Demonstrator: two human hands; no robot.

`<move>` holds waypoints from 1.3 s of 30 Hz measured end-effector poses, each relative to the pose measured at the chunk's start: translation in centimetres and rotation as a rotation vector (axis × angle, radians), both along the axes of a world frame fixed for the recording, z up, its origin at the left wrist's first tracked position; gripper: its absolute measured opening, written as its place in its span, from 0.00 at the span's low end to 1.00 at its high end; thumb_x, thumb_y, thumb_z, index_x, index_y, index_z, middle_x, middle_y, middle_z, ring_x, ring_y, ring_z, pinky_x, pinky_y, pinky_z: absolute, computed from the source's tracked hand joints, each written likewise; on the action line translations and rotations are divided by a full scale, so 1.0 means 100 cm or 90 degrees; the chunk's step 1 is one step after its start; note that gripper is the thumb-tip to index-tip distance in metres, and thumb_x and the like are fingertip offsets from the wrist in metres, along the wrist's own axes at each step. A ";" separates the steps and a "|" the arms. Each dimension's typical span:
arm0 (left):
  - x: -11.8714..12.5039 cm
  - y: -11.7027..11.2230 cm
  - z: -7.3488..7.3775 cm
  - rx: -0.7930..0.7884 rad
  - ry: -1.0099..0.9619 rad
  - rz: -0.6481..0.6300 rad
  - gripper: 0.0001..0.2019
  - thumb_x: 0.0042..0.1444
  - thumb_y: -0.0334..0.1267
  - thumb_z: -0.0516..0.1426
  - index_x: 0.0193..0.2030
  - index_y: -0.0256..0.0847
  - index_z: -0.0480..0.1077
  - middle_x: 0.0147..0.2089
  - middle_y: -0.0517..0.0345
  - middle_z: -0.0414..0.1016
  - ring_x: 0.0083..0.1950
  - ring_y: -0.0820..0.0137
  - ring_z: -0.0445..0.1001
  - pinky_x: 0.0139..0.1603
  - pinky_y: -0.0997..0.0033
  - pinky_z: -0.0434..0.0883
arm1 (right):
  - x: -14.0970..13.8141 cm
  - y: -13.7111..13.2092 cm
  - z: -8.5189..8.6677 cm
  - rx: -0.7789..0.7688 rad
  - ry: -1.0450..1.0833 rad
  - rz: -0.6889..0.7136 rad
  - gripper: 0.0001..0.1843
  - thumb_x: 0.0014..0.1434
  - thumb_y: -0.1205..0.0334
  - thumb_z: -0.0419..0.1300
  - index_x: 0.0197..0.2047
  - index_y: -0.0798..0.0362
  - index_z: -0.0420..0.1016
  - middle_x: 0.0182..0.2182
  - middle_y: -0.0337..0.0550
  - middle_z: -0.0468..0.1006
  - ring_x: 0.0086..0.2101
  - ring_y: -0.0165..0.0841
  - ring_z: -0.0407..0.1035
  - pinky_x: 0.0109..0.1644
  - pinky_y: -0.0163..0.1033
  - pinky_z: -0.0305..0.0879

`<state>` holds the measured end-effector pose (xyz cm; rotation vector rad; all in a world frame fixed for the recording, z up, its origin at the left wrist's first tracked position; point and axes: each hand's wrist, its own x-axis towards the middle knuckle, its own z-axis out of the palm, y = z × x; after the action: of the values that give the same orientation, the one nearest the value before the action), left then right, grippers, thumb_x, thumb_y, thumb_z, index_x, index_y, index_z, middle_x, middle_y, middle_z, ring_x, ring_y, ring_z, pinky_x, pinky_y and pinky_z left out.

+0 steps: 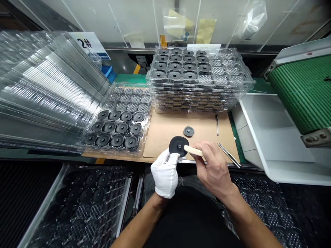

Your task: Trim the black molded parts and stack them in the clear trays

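Note:
My left hand [165, 175], in a white glove, pinches the lower edge of a round black disc [178, 142] with a small hub at its middle. Bare, my right hand [214, 168] is closed around a cream-coloured stick [193, 150]. The stick's tip meets or overlaps the disc's right edge; whether it presses on it I cannot tell. Just beyond lies a smaller dark disc [189, 131] on the brown cardboard [162, 129]. Metal tweezers [229, 155] rest beside my right hand, with a thin metal tool [217, 124] farther back.
A clear tray [146, 137] partly filled with black discs lies left of the cardboard. Behind it stands a stack of similar trays [196, 98]. Nested clear trays [51, 89] rise at far left. A white bin [252, 127] and green conveyor belt [305, 93] are at right.

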<state>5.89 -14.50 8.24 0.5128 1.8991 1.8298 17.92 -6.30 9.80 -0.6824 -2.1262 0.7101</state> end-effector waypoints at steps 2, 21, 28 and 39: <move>-0.001 0.000 -0.002 0.005 0.007 0.011 0.08 0.59 0.40 0.63 0.40 0.38 0.80 0.34 0.60 0.81 0.34 0.72 0.77 0.37 0.77 0.74 | 0.000 -0.007 -0.001 -0.023 0.006 0.013 0.12 0.66 0.74 0.56 0.50 0.54 0.72 0.42 0.47 0.74 0.43 0.35 0.69 0.49 0.43 0.70; -0.004 -0.005 -0.001 -0.047 0.016 -0.107 0.06 0.58 0.32 0.59 0.31 0.38 0.78 0.26 0.63 0.77 0.29 0.73 0.71 0.34 0.77 0.70 | 0.006 0.013 -0.005 0.075 -0.039 -0.022 0.18 0.64 0.76 0.56 0.54 0.51 0.71 0.45 0.49 0.74 0.45 0.38 0.70 0.50 0.46 0.71; -0.007 -0.002 0.000 -0.089 0.030 -0.112 0.09 0.58 0.33 0.58 0.27 0.39 0.75 0.23 0.64 0.75 0.28 0.73 0.72 0.35 0.78 0.68 | 0.015 0.026 -0.007 0.045 -0.023 -0.104 0.11 0.67 0.69 0.59 0.52 0.50 0.73 0.43 0.46 0.76 0.46 0.38 0.70 0.51 0.46 0.70; -0.007 -0.001 -0.010 -0.039 0.004 -0.104 0.06 0.60 0.36 0.60 0.38 0.38 0.79 0.28 0.63 0.75 0.29 0.73 0.70 0.33 0.76 0.68 | 0.016 -0.003 -0.010 0.003 -0.069 0.034 0.13 0.67 0.73 0.56 0.52 0.51 0.73 0.43 0.47 0.75 0.43 0.37 0.68 0.47 0.46 0.68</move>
<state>5.17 -14.61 7.27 0.6341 1.8529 1.6621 19.49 -6.59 8.78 -0.6782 -2.2508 0.7113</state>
